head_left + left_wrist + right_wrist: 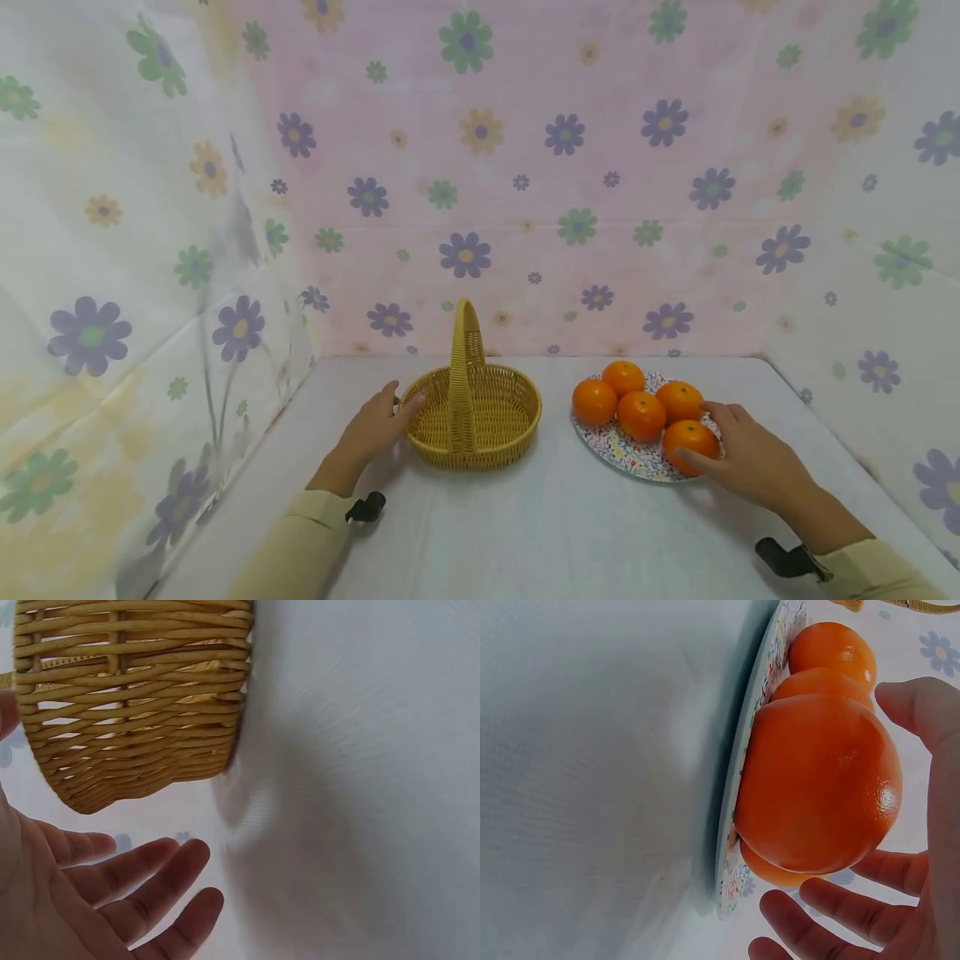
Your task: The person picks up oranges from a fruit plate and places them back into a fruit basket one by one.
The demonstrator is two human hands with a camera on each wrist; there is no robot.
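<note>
A yellow wicker basket [495, 457] with a tall arched handle stands in the middle of the table. At its left side is my left hand [381, 421], thumb by the rim. In the left wrist view the fingers [142, 889] are spread loosely beside the woven wall, gripping nothing. Several oranges sit on a round speckled plate [624, 452] to the right. My right hand [753, 460] reaches around the nearest orange [688, 443], thumb on the near side and fingers beyond it. The right wrist view has this orange [817, 784] resting on the plate between spread thumb and fingers.
The table [517, 533] is covered in white cloth. Flower-printed sheets hang behind it [525, 167] and along both sides. Behind the nearest orange sit the other oranges [641, 415], close together. A gap of bare cloth separates basket and plate.
</note>
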